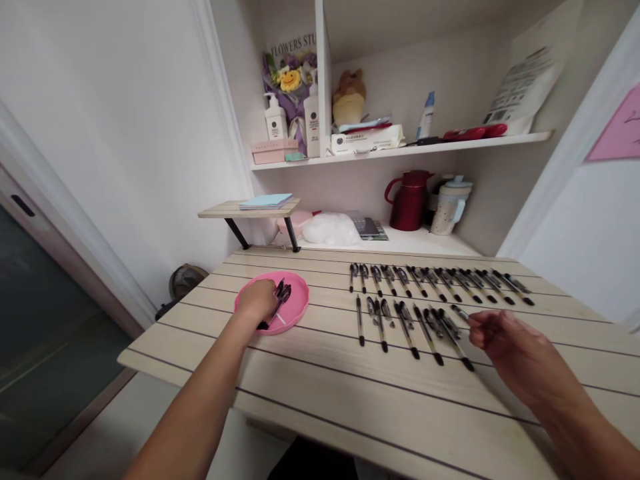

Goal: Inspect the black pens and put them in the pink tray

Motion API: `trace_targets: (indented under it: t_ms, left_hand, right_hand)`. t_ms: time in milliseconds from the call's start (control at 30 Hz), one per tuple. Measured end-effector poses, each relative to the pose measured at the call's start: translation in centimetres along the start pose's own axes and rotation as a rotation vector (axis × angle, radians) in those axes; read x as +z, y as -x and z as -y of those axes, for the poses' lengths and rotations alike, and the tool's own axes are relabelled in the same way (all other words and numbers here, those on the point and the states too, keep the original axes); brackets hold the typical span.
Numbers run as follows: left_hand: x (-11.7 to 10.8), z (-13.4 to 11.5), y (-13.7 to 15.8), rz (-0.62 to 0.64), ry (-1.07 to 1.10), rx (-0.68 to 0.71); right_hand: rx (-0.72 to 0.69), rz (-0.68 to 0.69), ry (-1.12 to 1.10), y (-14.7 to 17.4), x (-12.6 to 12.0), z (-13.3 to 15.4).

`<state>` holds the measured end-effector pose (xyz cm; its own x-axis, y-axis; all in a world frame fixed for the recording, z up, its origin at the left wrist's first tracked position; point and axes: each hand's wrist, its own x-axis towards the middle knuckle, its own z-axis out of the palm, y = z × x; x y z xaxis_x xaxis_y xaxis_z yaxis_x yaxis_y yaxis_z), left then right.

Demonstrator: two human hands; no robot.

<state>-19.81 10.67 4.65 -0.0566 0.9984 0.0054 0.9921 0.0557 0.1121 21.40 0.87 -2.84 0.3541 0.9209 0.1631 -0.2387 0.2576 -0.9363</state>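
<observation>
- A pen [461, 313] is pinched in the right hand [505, 341], its long axis running away and leftward past the fingertips.
- Pens [278, 301] in the pink dish [299, 303] are touched by the left hand [256, 300]; its grip cannot be told.

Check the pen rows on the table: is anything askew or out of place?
Mostly tidy. The back row is even. The front row is looser: its pens differ in tilt, and the last pen by the right hand sits higher than its neighbours.

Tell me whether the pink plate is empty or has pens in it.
Not empty: the pink plate has several black pens in it, under the left hand.
</observation>
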Motion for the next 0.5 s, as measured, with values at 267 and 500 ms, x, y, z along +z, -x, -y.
trace_targets:
  t_ms: [267, 500]
  left_hand:
    - [-1.2, -0.7, 2.2, 0.021, 0.2, 0.086]
    - [-1.8, -2.9, 5.5, 0.374, 1.014, 0.36]
  right_hand:
    - [-0.007, -0.034, -0.024, -0.5, -0.4, -0.7]
    - [-0.101, -0.307, 0.189, -2.3, -3.1, 0.2]
